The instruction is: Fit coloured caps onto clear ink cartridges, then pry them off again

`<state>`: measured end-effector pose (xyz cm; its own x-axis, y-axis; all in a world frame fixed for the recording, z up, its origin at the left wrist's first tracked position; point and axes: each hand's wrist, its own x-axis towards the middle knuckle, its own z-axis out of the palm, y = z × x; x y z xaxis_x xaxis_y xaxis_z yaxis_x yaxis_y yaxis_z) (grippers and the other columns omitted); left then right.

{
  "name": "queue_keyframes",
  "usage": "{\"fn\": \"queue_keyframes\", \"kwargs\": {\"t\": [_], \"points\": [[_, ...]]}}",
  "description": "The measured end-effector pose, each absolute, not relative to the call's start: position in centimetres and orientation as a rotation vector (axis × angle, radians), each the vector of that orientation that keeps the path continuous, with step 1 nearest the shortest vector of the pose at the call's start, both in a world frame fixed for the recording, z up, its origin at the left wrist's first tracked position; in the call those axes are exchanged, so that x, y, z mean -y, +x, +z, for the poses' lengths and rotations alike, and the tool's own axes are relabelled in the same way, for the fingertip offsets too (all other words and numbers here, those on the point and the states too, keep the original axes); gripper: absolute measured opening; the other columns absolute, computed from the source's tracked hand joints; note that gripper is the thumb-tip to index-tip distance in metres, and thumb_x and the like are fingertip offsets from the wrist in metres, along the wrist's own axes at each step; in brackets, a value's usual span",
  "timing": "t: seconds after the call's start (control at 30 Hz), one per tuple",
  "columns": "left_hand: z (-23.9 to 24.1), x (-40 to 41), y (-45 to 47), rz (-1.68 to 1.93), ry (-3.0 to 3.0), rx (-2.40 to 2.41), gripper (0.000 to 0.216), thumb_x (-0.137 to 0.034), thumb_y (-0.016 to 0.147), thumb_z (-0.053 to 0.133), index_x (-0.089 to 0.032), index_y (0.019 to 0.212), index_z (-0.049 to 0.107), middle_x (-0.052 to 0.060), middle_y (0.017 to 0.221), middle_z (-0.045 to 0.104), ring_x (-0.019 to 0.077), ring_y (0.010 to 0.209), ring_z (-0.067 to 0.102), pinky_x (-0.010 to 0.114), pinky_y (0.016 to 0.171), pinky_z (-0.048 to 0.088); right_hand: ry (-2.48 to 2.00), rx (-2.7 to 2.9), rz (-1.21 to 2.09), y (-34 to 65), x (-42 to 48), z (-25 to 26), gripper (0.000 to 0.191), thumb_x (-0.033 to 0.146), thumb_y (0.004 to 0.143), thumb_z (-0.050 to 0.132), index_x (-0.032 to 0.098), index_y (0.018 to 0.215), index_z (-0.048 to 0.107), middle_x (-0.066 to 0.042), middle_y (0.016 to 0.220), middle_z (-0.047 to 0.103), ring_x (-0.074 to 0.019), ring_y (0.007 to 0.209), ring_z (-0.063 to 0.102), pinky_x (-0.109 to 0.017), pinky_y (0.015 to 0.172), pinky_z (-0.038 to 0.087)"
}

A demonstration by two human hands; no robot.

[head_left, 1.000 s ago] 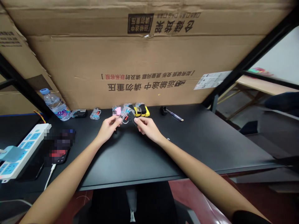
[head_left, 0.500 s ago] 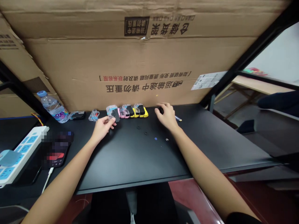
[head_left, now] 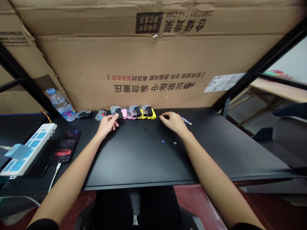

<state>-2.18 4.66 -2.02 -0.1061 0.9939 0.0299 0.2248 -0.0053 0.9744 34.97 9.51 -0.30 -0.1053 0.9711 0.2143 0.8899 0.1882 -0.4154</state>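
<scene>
A row of small clear, pink, yellow and black plastic pieces [head_left: 134,112] stands at the back of the black desk [head_left: 148,163], against the cardboard. My left hand [head_left: 107,124] lies at the row's left end, with its curled fingertips pinching the leftmost clear-and-black piece [head_left: 117,111]. To the right of the row, my right hand [head_left: 174,121] is curled over the black handle of a screwdriver [head_left: 185,120]. The screwdriver's shaft sticks out to the right of the fingers. Two dark washers [head_left: 145,129], a blue dot [head_left: 163,141] and a white ring [head_left: 175,143] lie loose between my hands.
A water bottle [head_left: 61,106], a dark piece [head_left: 84,114] and a clear piece [head_left: 100,114] sit at the back left. A white power strip [head_left: 28,149] and a phone [head_left: 63,150] on a cable lie at the left edge. A big cardboard box [head_left: 153,60] walls off the back.
Both hands held one piece mid-desk a second ago. The left hand has since carried it back to the row's left end, while the right hand went right onto the screwdriver.
</scene>
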Motion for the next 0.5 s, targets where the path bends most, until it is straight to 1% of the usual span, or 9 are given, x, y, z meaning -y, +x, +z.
{"fn": "queue_keyframes", "kwargs": {"t": [0.13, 0.27, 0.5], "points": [[-2.4, -5.4, -1.9, 1.160, 1.401, -1.366, 0.060, -0.078, 0.092, 0.065, -0.019, 0.082, 0.063, 0.007, 0.068, 0.074, 0.0094, 0.042, 0.052, 0.024, 0.042, 0.028, -1.742, 2.073, 0.254, 34.8, -9.3, -0.3, 0.036, 0.040, 0.100, 0.060, 0.019, 0.114, 0.085, -0.015, 0.126, 0.081, -0.0337, 0.119, 0.074, -0.045, 0.105, 0.057], [-2.8, -6.0, -1.5, 1.186, 1.452, -1.348, 0.064, -0.081, 0.091, 0.063, -0.019, 0.079, 0.063, 0.008, 0.069, 0.075, 0.0100, 0.043, 0.053, 0.025, 0.045, 0.034, -1.760, 2.106, 0.298, 34.8, -9.5, -0.4, 0.037, 0.042, 0.100, 0.060, 0.019, 0.116, 0.084, -0.014, 0.131, 0.079, -0.0346, 0.123, 0.073, -0.046, 0.105, 0.057], [-2.8, -6.3, -0.5, 1.297, 1.360, -1.394, 0.063, -0.079, 0.093, 0.062, -0.017, 0.080, 0.066, 0.008, 0.071, 0.076, 0.0095, 0.043, 0.050, 0.027, 0.049, 0.038, -1.776, 2.126, 0.322, 34.9, -9.5, -0.3, 0.039, 0.041, 0.101, 0.058, 0.018, 0.118, 0.084, -0.016, 0.131, 0.078, -0.0351, 0.124, 0.073, -0.047, 0.107, 0.056]]}}
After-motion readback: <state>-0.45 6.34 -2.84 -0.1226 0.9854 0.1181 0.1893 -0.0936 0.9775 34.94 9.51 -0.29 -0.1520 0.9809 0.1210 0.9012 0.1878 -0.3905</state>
